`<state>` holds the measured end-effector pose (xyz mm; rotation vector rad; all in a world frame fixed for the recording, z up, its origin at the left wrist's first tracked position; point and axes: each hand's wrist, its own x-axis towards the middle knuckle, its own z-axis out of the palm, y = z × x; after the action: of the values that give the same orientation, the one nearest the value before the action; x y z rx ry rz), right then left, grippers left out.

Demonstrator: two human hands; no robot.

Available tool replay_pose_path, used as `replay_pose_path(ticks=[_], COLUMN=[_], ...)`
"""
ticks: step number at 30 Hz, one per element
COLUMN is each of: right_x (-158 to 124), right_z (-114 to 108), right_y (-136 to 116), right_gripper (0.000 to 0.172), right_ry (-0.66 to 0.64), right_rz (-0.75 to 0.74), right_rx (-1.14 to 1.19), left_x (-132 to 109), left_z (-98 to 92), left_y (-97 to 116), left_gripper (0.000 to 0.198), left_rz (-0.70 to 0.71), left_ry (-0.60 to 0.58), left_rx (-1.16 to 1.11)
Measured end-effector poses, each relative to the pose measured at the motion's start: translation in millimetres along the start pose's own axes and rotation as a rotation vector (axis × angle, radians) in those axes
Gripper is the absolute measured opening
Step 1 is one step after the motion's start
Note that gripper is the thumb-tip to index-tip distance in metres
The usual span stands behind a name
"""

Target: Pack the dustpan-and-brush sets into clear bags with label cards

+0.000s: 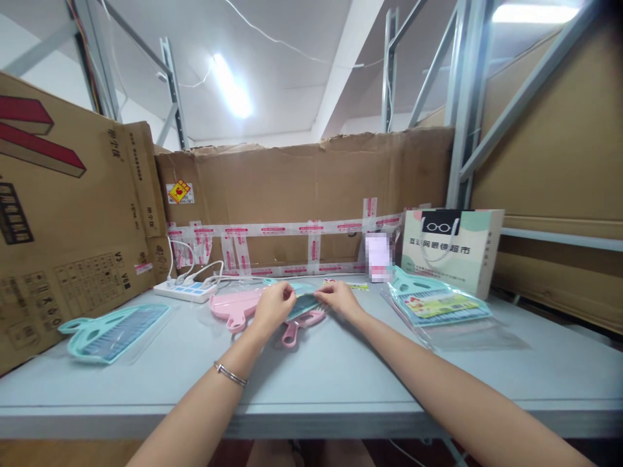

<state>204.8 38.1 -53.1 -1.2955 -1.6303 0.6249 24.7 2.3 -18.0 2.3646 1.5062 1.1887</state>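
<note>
My left hand [276,303] and my right hand [341,298] are both closed in a pinch over the middle of the table. Stretched between their fingertips is what looks like the edge of a clear plastic bag [305,295], with a teal plastic piece behind or inside it. Under and beside my left hand lies a pink dustpan [232,306]. A small pink brush [302,322] rests on the table just below the bag, its handle pointing toward me. Part of the teal piece is hidden by my fingers.
A bagged teal dustpan set [117,334] lies on the left, and a stack of bagged sets [440,301] on the right. Behind stand a power strip [187,290], a blurred upright phone-like object [379,257], a paper bag [450,250] and a large cardboard box [292,181].
</note>
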Motion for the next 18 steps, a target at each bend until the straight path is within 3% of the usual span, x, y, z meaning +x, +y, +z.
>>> replay_pose_path(ticks=[3,6,9,12,15,18], right_x=[-3,-2,4,9,7,-2], right_z=[6,4,-13,-38,-56,-63], right_y=[-3,-5,0,6,6,-6], right_gripper=[0.016,0.021,0.024,0.023,0.022,0.040], right_ry=[0.054,-0.086,-0.257,-0.262,-0.254,-0.451], right_rz=[-0.214,-0.288,-0.283,-0.199,-0.141,-0.120], right_rx=[-0.333,-0.540,-0.513,-0.427,-0.420,-0.421], left_x=[0,0,-1,-2,-3,-5], left_z=[1.5,1.2,-6.1,-22.2,-42.7,-60.6], left_y=[0,0,0,-1,-4,-6], left_gripper=[0.012,0.011,0.012,0.013,0.020,0.034], left_rz=[0.026,0.086,0.194,0.241,0.145,0.057], left_ry=[-0.010,-0.073,-0.212,-0.385,-0.520,-0.662], left_rx=[-0.006,-0.009,0.055,0.095,0.015,-0.089])
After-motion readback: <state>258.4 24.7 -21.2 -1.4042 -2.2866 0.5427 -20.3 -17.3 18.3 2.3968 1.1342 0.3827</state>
